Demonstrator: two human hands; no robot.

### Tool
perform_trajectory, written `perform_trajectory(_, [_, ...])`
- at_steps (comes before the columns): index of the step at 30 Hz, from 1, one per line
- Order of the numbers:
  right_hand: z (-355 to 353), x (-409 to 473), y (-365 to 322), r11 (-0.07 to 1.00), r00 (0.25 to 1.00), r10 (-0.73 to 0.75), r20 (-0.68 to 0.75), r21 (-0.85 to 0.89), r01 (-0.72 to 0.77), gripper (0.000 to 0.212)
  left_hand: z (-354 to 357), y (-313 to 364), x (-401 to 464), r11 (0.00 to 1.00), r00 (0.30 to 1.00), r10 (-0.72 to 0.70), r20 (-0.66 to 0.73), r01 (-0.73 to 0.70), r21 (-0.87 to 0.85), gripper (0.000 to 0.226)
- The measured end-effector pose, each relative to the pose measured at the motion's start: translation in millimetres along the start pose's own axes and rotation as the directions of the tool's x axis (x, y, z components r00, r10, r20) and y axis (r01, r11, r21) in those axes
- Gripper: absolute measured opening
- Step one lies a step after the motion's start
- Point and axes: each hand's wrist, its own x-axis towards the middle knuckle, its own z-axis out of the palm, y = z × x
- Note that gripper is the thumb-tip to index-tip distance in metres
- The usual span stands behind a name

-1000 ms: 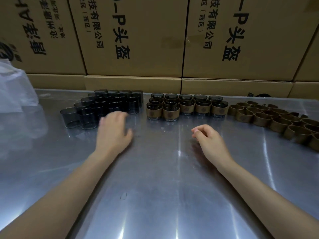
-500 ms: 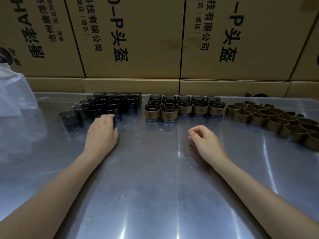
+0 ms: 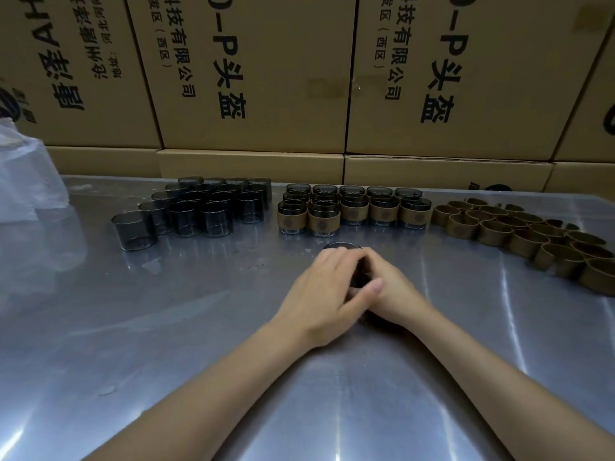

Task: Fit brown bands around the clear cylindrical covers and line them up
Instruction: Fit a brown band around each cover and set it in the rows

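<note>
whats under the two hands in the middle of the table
A dark-tinted clear cover; only its far rim shows past the left hand and right hand. The hands hide the rest, and whether a band is on it.

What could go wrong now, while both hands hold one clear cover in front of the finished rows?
1. The left hand and right hand hide most of the clear cover, so its state is hard to check.
2. It sits close to the banded covers; a push forward might knock that row out of line.

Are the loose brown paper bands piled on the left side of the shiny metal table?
No, the loose brown paper bands lie at the right of the shiny metal table.
</note>
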Motion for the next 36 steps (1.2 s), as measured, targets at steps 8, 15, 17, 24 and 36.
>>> perform_trajectory(8, [-4,-1,5,0.946,0.976,-0.089,-0.196,0.29,0.145,0.06,6,-1,11,0.948,0.963,-0.175,-0.205,0.108,-0.301,0.076])
perform_trajectory(15, [0,-3,3,0.903,0.962,-0.183,-0.203,0.352,0.246,0.065,6,-7,16,0.841,0.952,-0.29,-0.101,0.203,-0.501,0.059])
perform_trajectory(17, [0,-3,2,0.906,0.952,-0.206,-0.227,0.323,0.273,0.065,4,-5,15,0.838,0.95,-0.276,-0.148,0.163,-0.52,0.054])
perform_trajectory(24, [-1,-11,-5,0.927,0.935,-0.233,-0.266,0.232,0.296,0.065,3,7,16,0.761,0.872,-0.408,-0.269,0.163,-0.628,0.044])
perform_trajectory(36, [-2,-12,-7,0.911,0.938,-0.219,-0.269,0.288,0.295,0.069,-14,9,23,0.426,0.799,-0.601,-0.025,0.294,-0.856,0.024])
